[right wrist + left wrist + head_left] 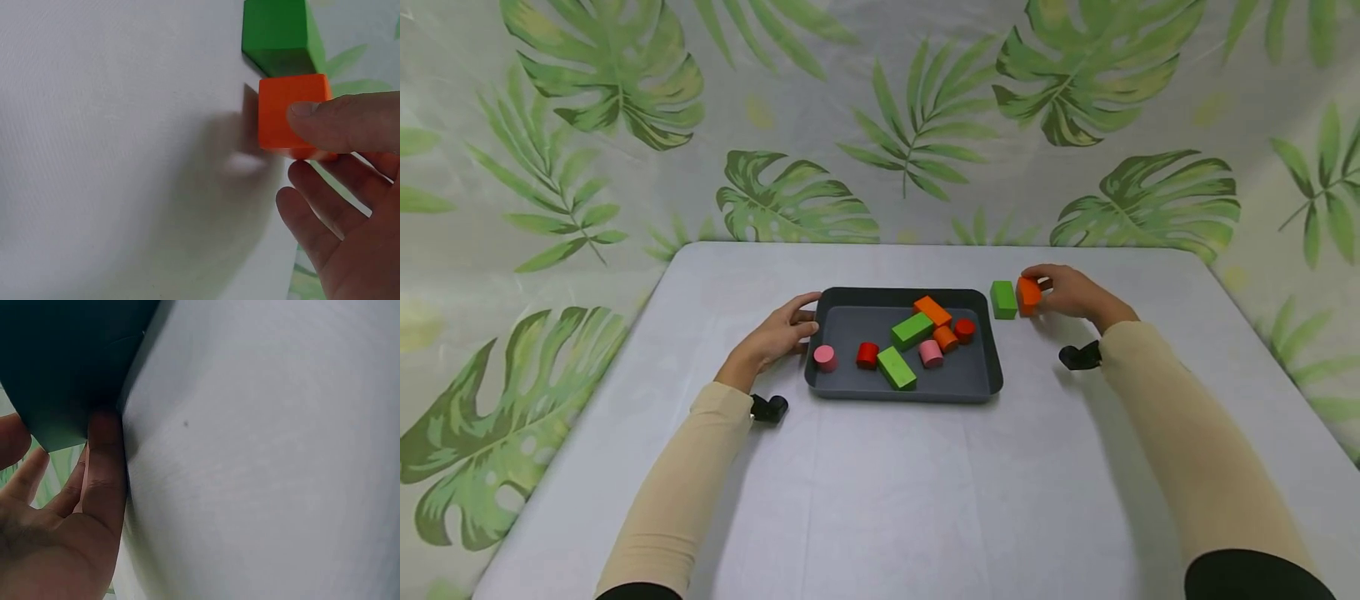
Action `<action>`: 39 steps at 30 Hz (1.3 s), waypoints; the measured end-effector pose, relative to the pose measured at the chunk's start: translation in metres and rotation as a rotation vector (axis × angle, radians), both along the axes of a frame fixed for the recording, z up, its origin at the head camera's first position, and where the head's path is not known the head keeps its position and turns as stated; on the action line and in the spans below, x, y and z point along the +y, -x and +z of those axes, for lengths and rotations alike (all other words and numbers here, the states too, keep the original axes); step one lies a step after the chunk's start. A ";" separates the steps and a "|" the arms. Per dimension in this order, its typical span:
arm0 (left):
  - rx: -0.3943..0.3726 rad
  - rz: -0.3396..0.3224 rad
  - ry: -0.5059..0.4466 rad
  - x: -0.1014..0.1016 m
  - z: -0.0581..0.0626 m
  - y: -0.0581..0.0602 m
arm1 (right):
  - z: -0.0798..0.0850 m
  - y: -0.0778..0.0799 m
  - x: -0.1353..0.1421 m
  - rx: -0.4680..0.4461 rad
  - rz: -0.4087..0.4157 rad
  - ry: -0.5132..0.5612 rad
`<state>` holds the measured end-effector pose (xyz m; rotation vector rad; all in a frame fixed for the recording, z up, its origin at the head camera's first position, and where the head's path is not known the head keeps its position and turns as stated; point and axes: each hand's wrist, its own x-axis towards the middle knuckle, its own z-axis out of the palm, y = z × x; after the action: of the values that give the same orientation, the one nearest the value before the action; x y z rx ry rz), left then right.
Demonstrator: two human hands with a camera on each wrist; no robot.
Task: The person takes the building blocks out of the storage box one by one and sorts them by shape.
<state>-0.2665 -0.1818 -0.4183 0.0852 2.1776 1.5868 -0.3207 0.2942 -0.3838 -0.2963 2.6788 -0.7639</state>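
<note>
On the table lies a dark grey tray (pixel 790 395) holding several green, orange, red and pink blocks. My left hand (pixel 777 335) is at the tray's left side; in the left wrist view its thumb and fingers (pixel 103 469) grip the tray's corner (pixel 69 369). Right of the tray, my right hand (pixel 1072 293) pinches an orange block (pixel 1028 296), with the thumb (pixel 337 122) on its near face. A green block (pixel 1003 300) stands just left of the orange one. In the right wrist view, the remaining fingers spread below the orange block (pixel 284 112).
Inside the tray, a pink cylinder (pixel 825 358) sits near the left wall and a red cylinder (pixel 867 355) nearby. Green blocks, one an oblong block (pixel 897 368), lie toward the middle. A white cloth (pixel 887 492) covers the table; a leaf-patterned curtain (pixel 925 125) hangs behind its far edge.
</note>
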 end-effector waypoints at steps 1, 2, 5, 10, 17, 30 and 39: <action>-0.001 -0.003 0.001 0.000 0.000 0.000 | -0.001 0.000 -0.001 -0.007 -0.002 0.007; 0.000 -0.005 0.004 0.000 0.000 0.000 | -0.002 0.000 -0.001 -0.012 -0.004 0.013; -0.002 -0.010 0.003 0.000 0.000 0.001 | -0.003 0.000 -0.004 -0.024 0.004 0.034; 0.000 -0.013 0.007 -0.001 0.000 0.001 | -0.005 0.001 -0.009 -0.036 0.016 0.045; -0.006 -0.017 0.013 -0.001 0.002 0.002 | -0.009 0.001 -0.010 -0.056 -0.004 0.075; -0.015 -0.012 -0.017 -0.002 0.000 0.002 | -0.013 0.002 -0.008 -0.052 -0.006 0.076; -0.016 -0.006 -0.023 -0.001 -0.001 0.002 | -0.011 0.002 -0.009 -0.063 0.009 0.063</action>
<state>-0.2685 -0.1826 -0.4190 0.0858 2.1458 1.6037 -0.3231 0.2850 -0.3949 -0.2943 2.5965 -0.8416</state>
